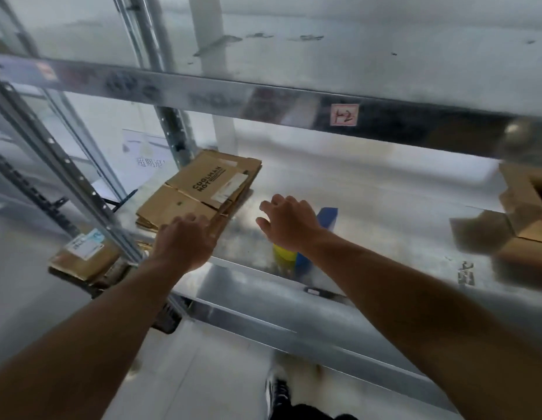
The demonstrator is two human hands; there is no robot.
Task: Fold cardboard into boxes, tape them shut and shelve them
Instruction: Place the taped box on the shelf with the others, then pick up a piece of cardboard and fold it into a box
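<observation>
cardboard stack [200, 189], left fingers [193, 220] at near edge

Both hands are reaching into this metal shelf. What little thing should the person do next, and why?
Probably grip the top sheet of the stack of flattened brown cardboard with the left hand and draw it out: that hand lies at the stack's near edge, and the right hand hovers open, holding nothing.

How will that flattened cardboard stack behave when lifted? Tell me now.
Probably floppy: the stack of flattened cardboard is loose creased sheets, so it may sag or fan apart. Likely light for its size, being thin board. It should slide easily on the smooth metal shelf.
</observation>
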